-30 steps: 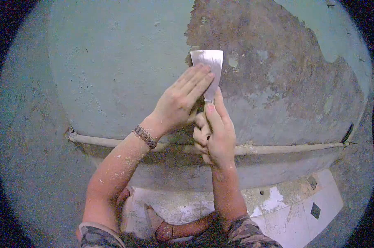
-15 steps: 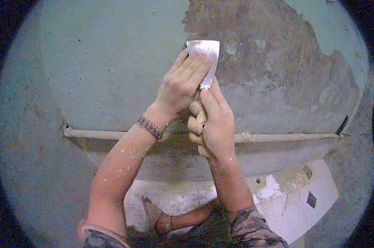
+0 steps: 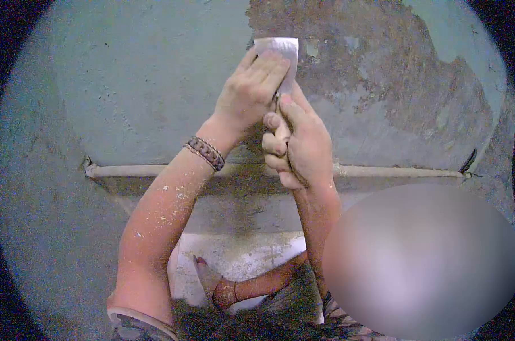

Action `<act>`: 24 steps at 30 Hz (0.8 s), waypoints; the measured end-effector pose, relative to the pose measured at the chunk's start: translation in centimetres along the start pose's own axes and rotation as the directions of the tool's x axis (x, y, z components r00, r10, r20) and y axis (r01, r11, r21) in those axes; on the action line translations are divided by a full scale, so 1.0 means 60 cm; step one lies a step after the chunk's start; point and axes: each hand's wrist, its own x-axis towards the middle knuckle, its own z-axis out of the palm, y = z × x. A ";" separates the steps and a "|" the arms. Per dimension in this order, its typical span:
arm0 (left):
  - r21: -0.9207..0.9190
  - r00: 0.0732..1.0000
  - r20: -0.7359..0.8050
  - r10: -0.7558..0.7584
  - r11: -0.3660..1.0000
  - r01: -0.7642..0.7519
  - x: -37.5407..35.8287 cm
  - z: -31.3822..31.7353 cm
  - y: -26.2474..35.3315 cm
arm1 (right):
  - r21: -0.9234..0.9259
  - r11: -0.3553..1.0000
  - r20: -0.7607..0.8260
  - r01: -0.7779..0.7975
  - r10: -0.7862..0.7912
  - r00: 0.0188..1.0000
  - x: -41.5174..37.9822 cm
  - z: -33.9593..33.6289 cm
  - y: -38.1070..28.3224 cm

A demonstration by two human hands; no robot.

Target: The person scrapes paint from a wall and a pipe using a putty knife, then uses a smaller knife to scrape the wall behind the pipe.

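Observation:
A scraper with a wide metal blade (image 3: 290,50) is held up against the wall, its straight edge pointing upward. My right hand (image 3: 308,139) is closed around its pale handle, thumb up near the base of the blade. My left hand (image 3: 247,91) lies with fingers stretched flat on the blade; its thumb is hidden. The blade sits at the left border of a rough brownish patch (image 3: 371,68), where the coating is gone. Left of it spreads green-grey paint (image 3: 155,85) on the wall.
A pale horizontal pipe or ledge (image 3: 394,171) crosses the wall below my hands. Underneath are my bent leg (image 3: 269,282) and a light, dusty floor (image 3: 252,250). A braided bracelet (image 3: 205,152) is on my left wrist. A blurred oval hides the lower right.
The view has shifted, so wall, pipe and hands appear higher. The blade stays at nearly the same spot by the patch; my right hand has risen slightly. The blurred oval is new.

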 end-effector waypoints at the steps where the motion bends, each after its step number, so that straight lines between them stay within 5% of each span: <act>1: 0.002 1.000 -0.001 0.027 1.000 -0.027 -0.005 0.001 0.002 | 0.001 1.000 0.007 0.001 -0.001 1.000 0.002 -0.002 0.000; 8: -0.040 0.999 -0.014 -0.038 0.999 0.038 0.034 0.004 -0.009 | 0.078 0.994 0.180 0.073 -0.086 0.980 0.050 -0.033 0.010; 10: 0.073 0.999 0.037 -0.013 0.997 0.010 -0.032 0.017 0.021 | 0.110 0.994 0.109 0.013 -0.025 0.994 0.018 -0.057 0.061; 14: -0.133 0.963 0.240 -0.126 0.978 0.161 -0.216 0.002 0.128 | 0.207 0.966 -0.013 -0.153 0.159 0.987 -0.074 -0.124 0.216; 20: -0.286 0.862 0.366 -0.350 0.839 0.462 -0.335 -0.043 0.213 | 0.310 0.915 -0.071 -0.258 0.293 0.953 -0.146 -0.163 0.322; 22: -0.326 0.839 0.303 -0.452 0.778 0.537 -0.356 -0.051 0.226 | 0.309 0.925 -0.069 -0.223 0.255 0.964 -0.148 -0.160 0.332; 24: -0.391 0.411 0.259 -0.874 0.294 0.872 -0.361 -0.055 0.249 | 0.299 0.926 -0.056 -0.232 0.260 0.964 -0.147 -0.152 0.334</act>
